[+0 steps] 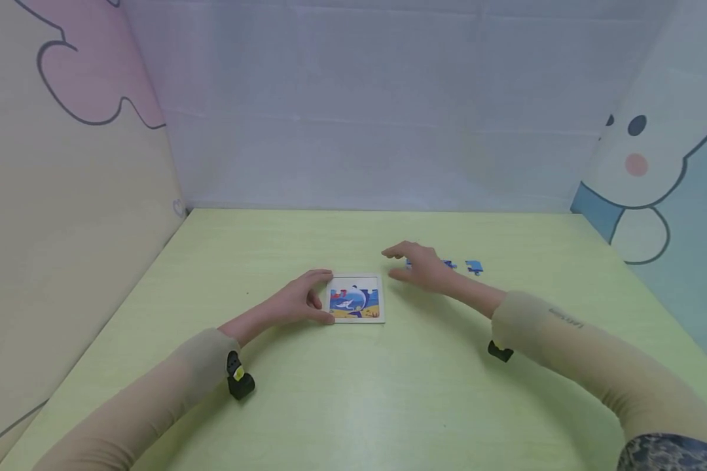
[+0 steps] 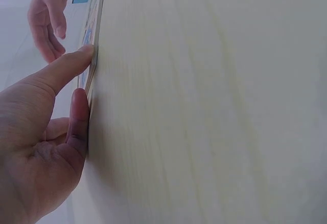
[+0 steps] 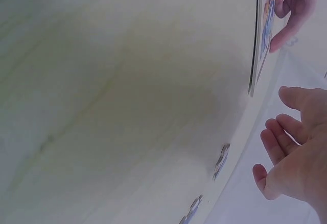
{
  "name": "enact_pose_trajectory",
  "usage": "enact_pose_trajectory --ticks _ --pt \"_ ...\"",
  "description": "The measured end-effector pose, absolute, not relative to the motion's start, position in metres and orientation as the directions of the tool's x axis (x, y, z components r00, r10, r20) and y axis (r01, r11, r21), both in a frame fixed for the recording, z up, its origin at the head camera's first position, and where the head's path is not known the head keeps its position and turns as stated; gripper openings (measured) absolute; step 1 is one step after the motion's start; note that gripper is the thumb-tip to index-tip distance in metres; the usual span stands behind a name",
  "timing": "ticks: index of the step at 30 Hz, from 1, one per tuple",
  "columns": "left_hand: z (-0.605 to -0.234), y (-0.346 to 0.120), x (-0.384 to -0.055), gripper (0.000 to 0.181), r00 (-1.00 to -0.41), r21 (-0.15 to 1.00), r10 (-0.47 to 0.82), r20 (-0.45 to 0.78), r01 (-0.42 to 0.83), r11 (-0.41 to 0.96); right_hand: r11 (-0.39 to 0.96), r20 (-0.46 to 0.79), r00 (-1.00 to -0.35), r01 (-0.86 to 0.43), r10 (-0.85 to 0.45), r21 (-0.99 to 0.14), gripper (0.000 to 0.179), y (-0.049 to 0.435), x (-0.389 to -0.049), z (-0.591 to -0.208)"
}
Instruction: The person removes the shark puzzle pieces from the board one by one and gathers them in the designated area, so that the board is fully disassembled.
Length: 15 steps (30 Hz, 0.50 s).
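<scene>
A small jigsaw puzzle in a pale square frame lies flat on the table, with a whale picture in its lower part and a blank strip along the top. My left hand holds the frame at its left side, thumb at the near corner and fingers at the far one. Over the table to the right of the frame, my right hand hovers with fingers spread and nothing in them. Behind it, blue puzzle pieces are partly hidden, and one blue piece lies further right in full view.
The pale yellow-green table ends at a whitish back sheet. Side panels with cartoon drawings stand left and right. In the right wrist view, two loose pieces lie on the table beside the hand.
</scene>
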State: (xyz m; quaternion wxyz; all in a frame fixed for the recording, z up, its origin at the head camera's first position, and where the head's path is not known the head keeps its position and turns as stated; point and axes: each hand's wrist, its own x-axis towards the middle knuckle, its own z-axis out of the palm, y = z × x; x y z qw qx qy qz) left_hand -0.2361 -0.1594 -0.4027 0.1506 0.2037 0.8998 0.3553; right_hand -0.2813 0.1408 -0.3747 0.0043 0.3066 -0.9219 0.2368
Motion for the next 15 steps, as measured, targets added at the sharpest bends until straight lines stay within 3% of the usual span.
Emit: enact_pose_trajectory --ticks 6,15 --pt "-0.403 -0.159 -0.237 0.091 -0.871 0.697 0.473 -0.130 0.259 0.669 0.665 0.148 -0.782 -0.599 -0.605 -0.447 0.043 0.125 -0.267 -0.378" --pt "-0.402 -0.159 -0.237 0.091 -0.869 0.698 0.477 -0.129 0.262 0.667 0.694 0.010 -0.799 -0.529 -0.602 -0.489 0.046 0.107 -0.251 -0.380"
